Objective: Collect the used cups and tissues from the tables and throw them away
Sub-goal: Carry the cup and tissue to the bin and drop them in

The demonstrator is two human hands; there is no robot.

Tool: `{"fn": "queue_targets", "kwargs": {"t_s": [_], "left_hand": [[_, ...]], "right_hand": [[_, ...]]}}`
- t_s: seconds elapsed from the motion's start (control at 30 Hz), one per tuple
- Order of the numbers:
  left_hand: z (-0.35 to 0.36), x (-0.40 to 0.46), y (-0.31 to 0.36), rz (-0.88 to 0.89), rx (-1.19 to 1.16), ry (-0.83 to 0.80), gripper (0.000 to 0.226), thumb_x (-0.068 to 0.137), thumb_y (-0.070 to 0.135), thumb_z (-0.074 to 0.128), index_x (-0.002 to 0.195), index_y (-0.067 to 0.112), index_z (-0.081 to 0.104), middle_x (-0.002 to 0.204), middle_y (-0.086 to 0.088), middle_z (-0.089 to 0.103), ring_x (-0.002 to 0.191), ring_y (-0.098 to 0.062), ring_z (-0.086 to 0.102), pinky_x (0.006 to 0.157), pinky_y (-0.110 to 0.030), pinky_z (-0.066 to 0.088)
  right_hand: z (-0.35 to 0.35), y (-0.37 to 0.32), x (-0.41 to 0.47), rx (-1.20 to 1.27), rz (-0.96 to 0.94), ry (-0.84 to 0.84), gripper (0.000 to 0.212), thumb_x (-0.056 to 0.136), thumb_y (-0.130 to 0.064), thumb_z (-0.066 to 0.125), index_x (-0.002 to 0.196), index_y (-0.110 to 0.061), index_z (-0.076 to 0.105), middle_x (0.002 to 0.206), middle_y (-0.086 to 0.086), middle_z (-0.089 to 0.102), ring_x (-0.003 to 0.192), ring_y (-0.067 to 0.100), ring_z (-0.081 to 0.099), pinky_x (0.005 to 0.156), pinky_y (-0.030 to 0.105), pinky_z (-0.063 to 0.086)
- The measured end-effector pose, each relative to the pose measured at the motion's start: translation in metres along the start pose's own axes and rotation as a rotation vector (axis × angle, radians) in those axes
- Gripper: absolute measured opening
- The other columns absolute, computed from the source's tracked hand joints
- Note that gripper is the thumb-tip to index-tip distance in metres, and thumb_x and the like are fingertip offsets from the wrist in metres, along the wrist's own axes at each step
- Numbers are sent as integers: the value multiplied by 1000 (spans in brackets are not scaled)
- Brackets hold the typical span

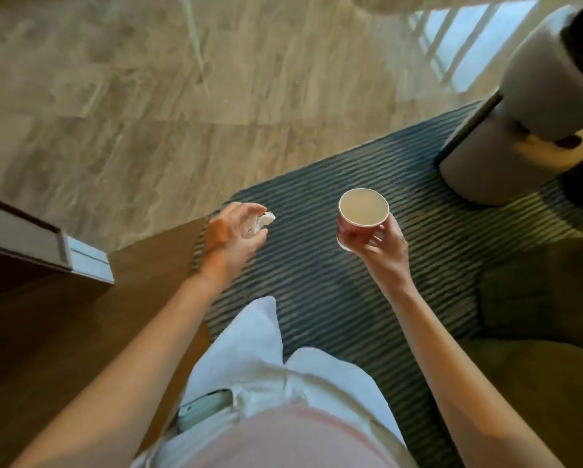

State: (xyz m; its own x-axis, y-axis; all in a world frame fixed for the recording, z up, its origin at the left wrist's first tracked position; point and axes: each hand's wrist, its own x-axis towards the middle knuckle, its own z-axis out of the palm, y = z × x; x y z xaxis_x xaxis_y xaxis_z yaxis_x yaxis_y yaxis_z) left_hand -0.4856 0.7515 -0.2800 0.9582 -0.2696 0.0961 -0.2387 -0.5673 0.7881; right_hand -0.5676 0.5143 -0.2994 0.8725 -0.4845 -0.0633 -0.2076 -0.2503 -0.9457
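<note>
The left hand curls its fingers around a crumpled white tissue. The right hand grips a pink paper cup from below, holding it upright. Both are up in the air over a striped rug. A white bin stands on the rug, farther right.

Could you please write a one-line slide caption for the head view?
Left hand holds a tissue, right hand a paper cup, above a striped rug.
</note>
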Motion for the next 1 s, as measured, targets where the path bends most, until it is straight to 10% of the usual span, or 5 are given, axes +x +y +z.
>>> {"fn": "queue_targets", "kwargs": {"t_s": [0.1,0.33,1.0], "left_hand": [[1,84,3,44,19,-44,31,73,4,76,103,11,69,101,-2,68,88,-7,60,78,1,37],[34,256,5,52,12,-143,32,74,7,76,105,16,68,103,4,66,94,-11,63,89,-26,50],[243,753,97,222,-30,-294,33,72,8,77,103,16,68,101,5,67,90,-5,60,81,-4,41]], "right_hand": [[10,-17,69,-75,-51,43,72,67,-15,86,129,-14,49,123,9,57,109,16,58,86,23,51],[17,-19,221,-103,36,113,72,67,-23,86,129,-17,49,122,4,57,110,12,56,87,20,48],[-79,-34,708,-13,148,309,69,67,-23,86,126,-14,52,123,8,58,113,18,58,96,42,51]]}}
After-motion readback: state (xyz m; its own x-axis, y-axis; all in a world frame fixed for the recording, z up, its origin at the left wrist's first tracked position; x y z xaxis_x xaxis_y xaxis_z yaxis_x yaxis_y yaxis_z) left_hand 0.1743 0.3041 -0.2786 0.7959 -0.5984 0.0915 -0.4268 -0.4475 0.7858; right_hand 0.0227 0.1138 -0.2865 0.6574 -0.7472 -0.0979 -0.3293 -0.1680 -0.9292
